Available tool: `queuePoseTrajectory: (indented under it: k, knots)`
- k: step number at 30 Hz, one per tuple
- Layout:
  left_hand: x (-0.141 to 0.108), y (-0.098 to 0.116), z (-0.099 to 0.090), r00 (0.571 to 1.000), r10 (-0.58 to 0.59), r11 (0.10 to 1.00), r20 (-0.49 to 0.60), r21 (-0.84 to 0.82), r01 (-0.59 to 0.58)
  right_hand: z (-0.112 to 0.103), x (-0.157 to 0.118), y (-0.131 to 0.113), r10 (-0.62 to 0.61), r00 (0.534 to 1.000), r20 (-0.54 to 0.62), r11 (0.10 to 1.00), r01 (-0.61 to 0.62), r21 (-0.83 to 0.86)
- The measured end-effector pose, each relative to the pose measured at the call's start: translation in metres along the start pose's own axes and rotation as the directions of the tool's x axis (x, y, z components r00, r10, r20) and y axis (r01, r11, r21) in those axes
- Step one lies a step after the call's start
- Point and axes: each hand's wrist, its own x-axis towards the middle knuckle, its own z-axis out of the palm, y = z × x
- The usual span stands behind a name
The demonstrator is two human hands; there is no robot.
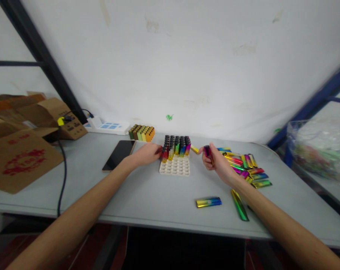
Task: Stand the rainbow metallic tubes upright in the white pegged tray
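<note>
A white tray [174, 172] with rows of holes lies in the middle of the table. Lighters [177, 144] with dark tops and shiny red, yellow, green, blue and purple bodies stand upright in its back part, while the front holes are bare. My left hand [150, 153] is at the tray's left side, its fingers curled against the red lighter [164, 155]; what they grip is hidden. To the right of the tray, my right hand [214, 161] is closed around a dark purple lighter [208, 151], held tilted above the table. Beneath and beyond that hand lies a pile of loose lighters [250, 161].
A yellow-blue lighter [208, 202] and a yellow-green one [239, 205] lie near the front edge. At left are a black phone [119, 154], a power strip [110, 127], cardboard boxes [20, 157] and a black cable [63, 176]. A block of yellow-green lighters [141, 133] stands by the wall.
</note>
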Motion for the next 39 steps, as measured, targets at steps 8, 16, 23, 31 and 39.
queuePoseTrajectory:
  k: [8,16,23,31,39]
  knots:
    - [0.0,-0.002,0.002,1.0,-0.003,1.0,0.003,0.019,0.003,-0.004,0.013,-0.012,-0.299,0.951,0.077,0.823,0.298,-0.484]
    - [0.0,0.001,0.0,1.0,-0.007,1.0,0.002,0.027,0.006,0.003,0.042,-0.006,-0.422,0.899,0.117,0.594,0.372,-0.713]
    - [0.0,0.0,0.001,1.0,-0.029,1.0,0.011,0.009,0.029,0.008,0.044,-0.007,-0.48,0.855,0.196,0.449,0.432,-0.782]
    - [0.001,-0.002,0.003,1.0,-0.011,0.999,0.003,0.032,0.011,0.001,0.044,-0.013,-0.34,0.918,0.203,0.468,0.353,-0.81]
    - [0.0,-0.002,0.002,1.0,-0.014,0.999,0.003,0.035,0.014,-0.011,0.043,-0.021,-0.289,0.929,0.232,0.302,0.318,-0.898]
